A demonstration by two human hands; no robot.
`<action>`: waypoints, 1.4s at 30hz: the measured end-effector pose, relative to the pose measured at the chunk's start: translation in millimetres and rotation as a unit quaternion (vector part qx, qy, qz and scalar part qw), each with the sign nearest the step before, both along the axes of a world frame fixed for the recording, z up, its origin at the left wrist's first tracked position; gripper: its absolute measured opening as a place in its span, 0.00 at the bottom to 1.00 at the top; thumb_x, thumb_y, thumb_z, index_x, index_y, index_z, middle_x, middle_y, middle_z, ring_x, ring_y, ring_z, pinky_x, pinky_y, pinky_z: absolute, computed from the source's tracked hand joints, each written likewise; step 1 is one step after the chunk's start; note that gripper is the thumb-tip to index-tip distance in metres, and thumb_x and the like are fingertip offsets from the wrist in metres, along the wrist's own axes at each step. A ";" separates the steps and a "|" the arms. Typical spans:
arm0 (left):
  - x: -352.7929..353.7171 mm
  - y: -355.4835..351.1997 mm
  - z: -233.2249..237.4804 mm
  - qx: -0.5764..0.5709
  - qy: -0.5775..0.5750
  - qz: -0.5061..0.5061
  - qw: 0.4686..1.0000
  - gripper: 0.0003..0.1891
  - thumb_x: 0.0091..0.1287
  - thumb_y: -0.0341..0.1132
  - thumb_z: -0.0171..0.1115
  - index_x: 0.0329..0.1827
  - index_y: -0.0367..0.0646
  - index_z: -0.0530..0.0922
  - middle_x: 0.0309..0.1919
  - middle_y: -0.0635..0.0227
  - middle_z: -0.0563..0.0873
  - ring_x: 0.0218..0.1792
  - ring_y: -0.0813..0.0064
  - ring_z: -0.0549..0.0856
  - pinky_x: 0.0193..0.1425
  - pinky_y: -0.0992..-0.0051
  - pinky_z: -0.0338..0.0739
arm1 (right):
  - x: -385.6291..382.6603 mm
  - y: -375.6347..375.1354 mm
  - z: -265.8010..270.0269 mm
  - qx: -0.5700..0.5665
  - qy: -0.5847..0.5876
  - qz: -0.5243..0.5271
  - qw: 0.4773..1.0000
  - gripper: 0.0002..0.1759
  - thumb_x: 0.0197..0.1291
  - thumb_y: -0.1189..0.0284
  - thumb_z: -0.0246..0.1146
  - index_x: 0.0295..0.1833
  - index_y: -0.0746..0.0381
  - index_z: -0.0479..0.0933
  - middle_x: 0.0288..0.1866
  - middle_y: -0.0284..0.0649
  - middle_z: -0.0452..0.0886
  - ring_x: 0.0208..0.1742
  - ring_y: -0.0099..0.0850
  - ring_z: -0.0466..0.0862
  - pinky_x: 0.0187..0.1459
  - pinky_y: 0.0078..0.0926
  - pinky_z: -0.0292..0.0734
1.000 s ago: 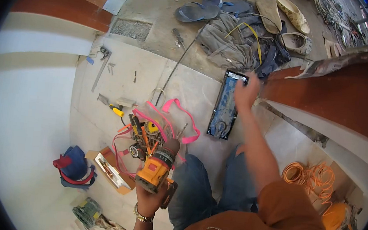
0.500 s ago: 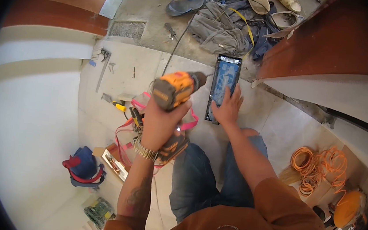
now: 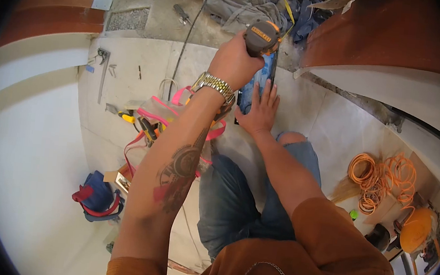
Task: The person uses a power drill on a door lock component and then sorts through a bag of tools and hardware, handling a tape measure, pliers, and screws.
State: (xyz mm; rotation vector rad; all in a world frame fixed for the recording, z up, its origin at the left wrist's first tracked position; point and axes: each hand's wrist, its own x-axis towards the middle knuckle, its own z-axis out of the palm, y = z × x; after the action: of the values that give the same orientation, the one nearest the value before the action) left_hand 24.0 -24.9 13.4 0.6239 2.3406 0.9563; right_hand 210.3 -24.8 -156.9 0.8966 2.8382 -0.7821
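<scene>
In the head view, your left hand (image 3: 235, 60) is closed around a black-and-orange power drill (image 3: 262, 38), whose rounded rear end faces up toward you; the front of the drill is hidden, so you cannot tell whether its tip touches anything. The drill is over the upper part of a long, narrow blue panel with a black frame (image 3: 262, 74), which lies on the pale tiled floor (image 3: 307, 110) in front of your knees. Your right hand (image 3: 260, 109) lies over the near end of that panel, its fingers straight and slightly apart, gripping nothing that you can see.

A gold-and-silver metal wristwatch (image 3: 215, 85) circles your left wrist. Beside your left forearm, partly covered by it, are bright pink fabric straps (image 3: 153, 116), with a yellow-and-black handled tool (image 3: 126, 117) near them. Farther left lies an L-shaped grey metal square (image 3: 103, 76). Crumpled grey cloth (image 3: 240, 7) lies beyond the panel, and a coiled orange hose (image 3: 360, 175) sits well apart to your right.
</scene>
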 end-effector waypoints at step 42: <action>6.3 43.0 -27.6 -0.050 0.078 -0.071 0.993 0.20 0.61 0.39 0.73 0.52 0.33 0.85 0.48 0.37 0.89 0.54 0.41 0.88 0.59 0.53 0.83 | -3.1 -9.3 -22.7 0.070 0.016 -0.021 0.997 0.49 0.59 0.44 0.61 0.84 0.56 0.64 0.91 0.53 0.45 0.90 0.56 0.42 0.84 0.65 0.42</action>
State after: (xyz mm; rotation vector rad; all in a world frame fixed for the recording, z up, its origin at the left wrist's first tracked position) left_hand 30.3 18.1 -14.1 0.8378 2.4254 0.7451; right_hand 207.2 -34.0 -179.6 0.9713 2.9421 -0.6135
